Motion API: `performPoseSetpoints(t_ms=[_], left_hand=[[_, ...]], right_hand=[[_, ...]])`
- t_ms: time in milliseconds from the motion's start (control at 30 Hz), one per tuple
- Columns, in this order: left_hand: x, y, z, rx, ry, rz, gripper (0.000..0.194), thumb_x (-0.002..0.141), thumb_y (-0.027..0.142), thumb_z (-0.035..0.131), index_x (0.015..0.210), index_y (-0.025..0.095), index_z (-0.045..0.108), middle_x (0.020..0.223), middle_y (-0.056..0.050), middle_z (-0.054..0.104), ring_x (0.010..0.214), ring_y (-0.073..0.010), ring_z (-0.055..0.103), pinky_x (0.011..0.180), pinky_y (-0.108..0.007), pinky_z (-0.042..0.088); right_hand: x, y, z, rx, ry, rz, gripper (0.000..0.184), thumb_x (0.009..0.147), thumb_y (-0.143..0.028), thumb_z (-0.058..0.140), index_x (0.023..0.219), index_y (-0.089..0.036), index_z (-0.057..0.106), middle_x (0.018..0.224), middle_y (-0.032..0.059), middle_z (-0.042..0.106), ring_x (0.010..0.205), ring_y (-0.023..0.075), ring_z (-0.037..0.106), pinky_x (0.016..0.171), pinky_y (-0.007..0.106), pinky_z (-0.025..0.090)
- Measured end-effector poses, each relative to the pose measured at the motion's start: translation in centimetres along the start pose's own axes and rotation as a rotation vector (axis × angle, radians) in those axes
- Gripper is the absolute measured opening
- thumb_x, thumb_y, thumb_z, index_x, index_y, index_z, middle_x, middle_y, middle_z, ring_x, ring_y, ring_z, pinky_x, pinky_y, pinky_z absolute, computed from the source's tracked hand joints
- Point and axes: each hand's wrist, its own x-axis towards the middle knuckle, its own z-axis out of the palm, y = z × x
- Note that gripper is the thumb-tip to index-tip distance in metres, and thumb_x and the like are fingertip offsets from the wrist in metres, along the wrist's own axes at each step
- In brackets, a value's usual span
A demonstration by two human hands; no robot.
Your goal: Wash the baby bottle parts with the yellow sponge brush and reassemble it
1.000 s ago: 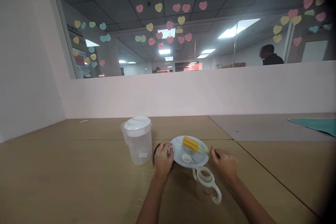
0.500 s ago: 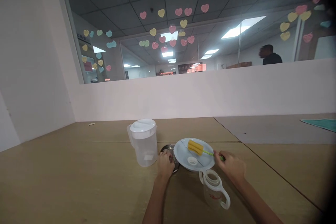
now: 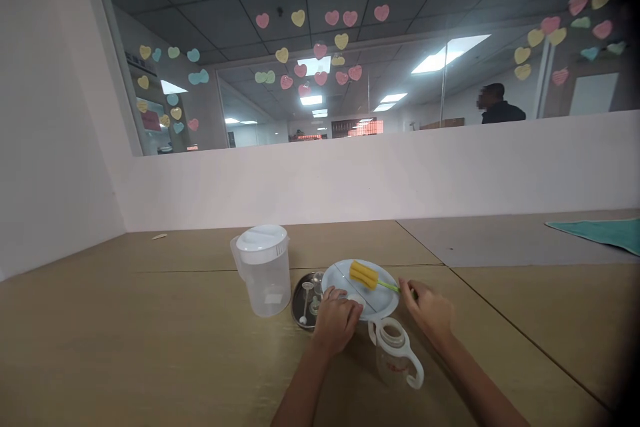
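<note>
White plate (image 3: 360, 290) on the counter (image 3: 150, 320), yellow sponge bottle brush (image 3: 363, 275) lying across it, green handle running off the rim to the right hand (image 3: 427, 310). Left hand (image 3: 337, 321) over the plate's near edge, covering a small white cap (image 3: 354, 299) partly. Clear baby bottle (image 3: 393, 355) upright just in front, uncapped, white handles.

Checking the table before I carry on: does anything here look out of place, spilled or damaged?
Nothing looks spilled or damaged. The only mildly odd thing is the handled baby bottle, which stands on the table with its mouth open, no teat or cap on it, beside the white plate.
</note>
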Motion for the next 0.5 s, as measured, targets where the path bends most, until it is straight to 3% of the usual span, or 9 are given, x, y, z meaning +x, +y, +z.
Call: performPoseSetpoints(t_ms=[267, 500], left_hand=[[-0.14, 0.11, -0.9, 0.016, 0.059, -0.026, 0.022, 0.086, 0.035, 0.051, 0.078, 0.02, 0.064, 0.077, -0.003, 0.063, 0.084, -0.0188, 0.053, 0.095, -0.042, 0.033], [0.04, 0.31, -0.63, -0.038, 0.116, -0.106, 0.02, 0.086, 0.024, 0.048, 0.073, 0.019, 0.062, 0.076, -0.003, 0.06, 0.082, -0.0176, 0.051, 0.08, -0.034, 0.039]], right_hand=[[-0.06, 0.08, 0.0, -0.004, -0.007, -0.027, 0.054, 0.089, -0.052, 0.031, 0.066, -0.018, 0.066, 0.07, 0.0046, 0.067, 0.058, 0.0113, 0.054, 0.051, 0.023, 0.017], [-0.23, 0.16, 0.65, -0.032, 0.087, -0.129, 0.059, 0.089, -0.051, 0.029, 0.059, -0.018, 0.066, 0.062, 0.0056, 0.065, 0.054, 0.0108, 0.052, 0.05, 0.023, 0.016]])
